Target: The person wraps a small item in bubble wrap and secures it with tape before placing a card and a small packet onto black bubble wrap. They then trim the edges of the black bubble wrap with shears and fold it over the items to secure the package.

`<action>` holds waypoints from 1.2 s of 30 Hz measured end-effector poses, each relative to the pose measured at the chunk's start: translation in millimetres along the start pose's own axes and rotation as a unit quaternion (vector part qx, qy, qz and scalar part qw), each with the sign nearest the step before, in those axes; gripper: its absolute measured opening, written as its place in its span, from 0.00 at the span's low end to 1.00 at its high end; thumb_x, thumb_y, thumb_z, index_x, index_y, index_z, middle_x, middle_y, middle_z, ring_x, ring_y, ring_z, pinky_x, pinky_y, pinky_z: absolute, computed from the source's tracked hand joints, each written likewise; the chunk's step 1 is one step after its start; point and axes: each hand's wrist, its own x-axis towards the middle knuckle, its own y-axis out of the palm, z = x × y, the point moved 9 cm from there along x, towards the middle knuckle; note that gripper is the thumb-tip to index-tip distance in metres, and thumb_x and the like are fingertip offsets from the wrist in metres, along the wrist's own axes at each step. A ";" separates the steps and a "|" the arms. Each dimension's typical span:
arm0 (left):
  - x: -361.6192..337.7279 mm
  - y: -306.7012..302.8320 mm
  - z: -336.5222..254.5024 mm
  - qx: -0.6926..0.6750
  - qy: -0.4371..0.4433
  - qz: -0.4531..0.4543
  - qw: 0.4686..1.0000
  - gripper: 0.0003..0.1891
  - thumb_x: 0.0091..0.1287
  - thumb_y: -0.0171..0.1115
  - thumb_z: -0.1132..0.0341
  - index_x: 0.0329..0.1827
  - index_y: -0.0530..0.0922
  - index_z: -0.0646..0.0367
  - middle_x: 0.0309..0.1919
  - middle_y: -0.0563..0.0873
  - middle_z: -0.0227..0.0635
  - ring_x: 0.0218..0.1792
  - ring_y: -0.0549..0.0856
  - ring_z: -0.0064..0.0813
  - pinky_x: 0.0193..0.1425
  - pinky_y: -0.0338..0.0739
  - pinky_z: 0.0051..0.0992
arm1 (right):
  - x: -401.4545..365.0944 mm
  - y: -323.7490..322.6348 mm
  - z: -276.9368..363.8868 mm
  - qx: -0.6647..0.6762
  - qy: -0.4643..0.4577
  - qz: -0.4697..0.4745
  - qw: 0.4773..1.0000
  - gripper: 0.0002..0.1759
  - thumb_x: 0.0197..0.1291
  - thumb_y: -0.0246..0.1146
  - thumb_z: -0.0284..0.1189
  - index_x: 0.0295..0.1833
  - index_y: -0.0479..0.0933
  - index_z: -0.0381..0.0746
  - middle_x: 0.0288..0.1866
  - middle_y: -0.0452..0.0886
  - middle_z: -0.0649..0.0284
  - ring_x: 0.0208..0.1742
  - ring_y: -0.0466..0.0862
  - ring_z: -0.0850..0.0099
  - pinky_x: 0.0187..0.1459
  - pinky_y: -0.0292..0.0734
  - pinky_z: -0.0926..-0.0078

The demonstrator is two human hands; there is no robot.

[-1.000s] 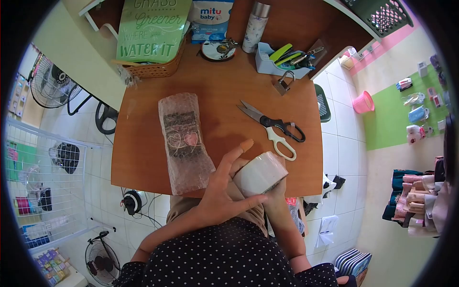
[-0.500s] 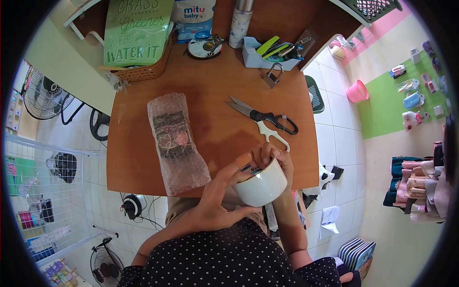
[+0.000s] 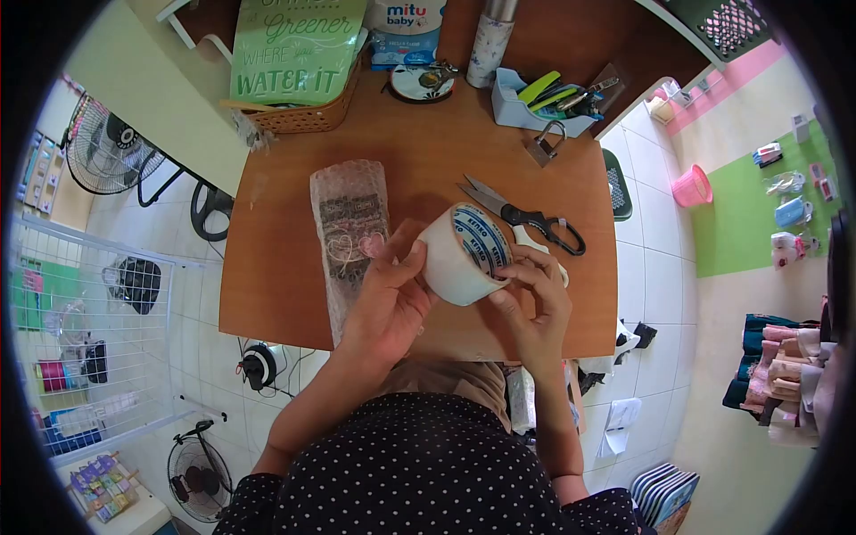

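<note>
A wide roll of clear packing tape (image 3: 450, 267), with a blue and white printed core, is held tilted above the table's near part. My left hand (image 3: 385, 299) grips its left side, the thumb at the outer tape face. On the right, my right hand (image 3: 537, 299) pinches the rim, fingertips at the core's opening. A bubble-wrapped package (image 3: 349, 209) with a pink heart lies left of the roll, partly behind my left hand. Black-handled scissors (image 3: 526, 218) lie beyond the roll, their blades apart. A white handle beside them is partly hidden by the roll and my right hand.
At the table's back stand a woven basket (image 3: 303, 118) with a green sign, a wipes pack (image 3: 406, 36), a small plate (image 3: 422, 82), a floral bottle (image 3: 490, 49) and a blue organiser (image 3: 510, 98). A padlock (image 3: 544, 145) lies before the organiser.
The tape roll has been raised away from my body and turned, so its printed core now faces up. My right hand has come round to its right rim. The camera view has shifted.
</note>
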 end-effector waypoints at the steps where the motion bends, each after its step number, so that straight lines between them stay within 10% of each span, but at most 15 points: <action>1: -0.2 4.0 -0.3 0.000 0.000 0.001 1.000 0.23 0.68 0.55 0.73 0.63 0.59 0.57 0.51 0.75 0.37 0.53 0.78 0.27 0.58 0.76 0.29 | -0.8 -0.7 -12.5 0.065 0.040 -0.009 0.997 0.16 0.49 0.69 0.24 0.45 0.79 0.36 0.54 0.73 0.56 0.51 0.75 0.70 0.49 0.72 0.74; 13: -5.5 21.6 -3.5 0.086 0.067 0.017 0.994 0.34 0.69 0.53 0.72 0.72 0.43 0.58 0.56 0.72 0.44 0.56 0.76 0.33 0.60 0.75 0.33 | -4.7 14.3 -15.8 0.275 0.151 -0.063 0.947 0.09 0.58 0.66 0.27 0.36 0.77 0.31 0.21 0.78 0.65 0.21 0.75 0.82 0.25 0.70 0.85; 36: -15.5 36.1 1.2 0.223 0.106 0.059 0.967 0.35 0.70 0.52 0.72 0.73 0.42 0.51 0.51 0.78 0.42 0.48 0.80 0.23 0.49 0.76 0.21 | -5.6 8.5 1.0 0.254 0.187 -0.074 0.946 0.12 0.60 0.65 0.30 0.29 0.75 0.35 0.17 0.73 0.69 0.12 0.66 0.85 0.15 0.58 0.88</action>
